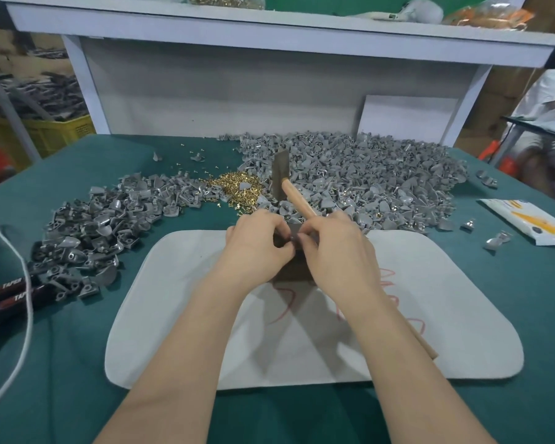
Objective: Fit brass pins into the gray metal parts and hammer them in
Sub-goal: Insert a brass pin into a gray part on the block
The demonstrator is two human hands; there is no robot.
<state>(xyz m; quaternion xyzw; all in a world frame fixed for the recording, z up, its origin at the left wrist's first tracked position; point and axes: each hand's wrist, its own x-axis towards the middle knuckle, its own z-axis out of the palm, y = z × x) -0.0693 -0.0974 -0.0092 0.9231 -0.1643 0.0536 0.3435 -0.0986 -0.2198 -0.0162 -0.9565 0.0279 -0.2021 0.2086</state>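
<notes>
My left hand (257, 241) and my right hand (334, 248) meet over a dark metal block (293, 272) on the white mat (446, 331). Both pinch a small gray metal part (293, 233) between their fingertips; a pin there is hidden by the fingers. My right hand also grips the wooden handle of a hammer (297, 197), whose dark head (281, 174) points up and away. A heap of brass pins (234, 187) lies just beyond my hands. Gray parts lie in a large pile (382, 174) at the back right and another pile (96, 225) at the left.
The green cloth table (61, 363) carries red-handled pliers (4, 299) and a white cord (26, 315) at the left, and a white and yellow packet (532, 222) at the right. A white shelf unit (269, 84) stands behind the piles. Loose gray parts (497, 241) lie near the packet.
</notes>
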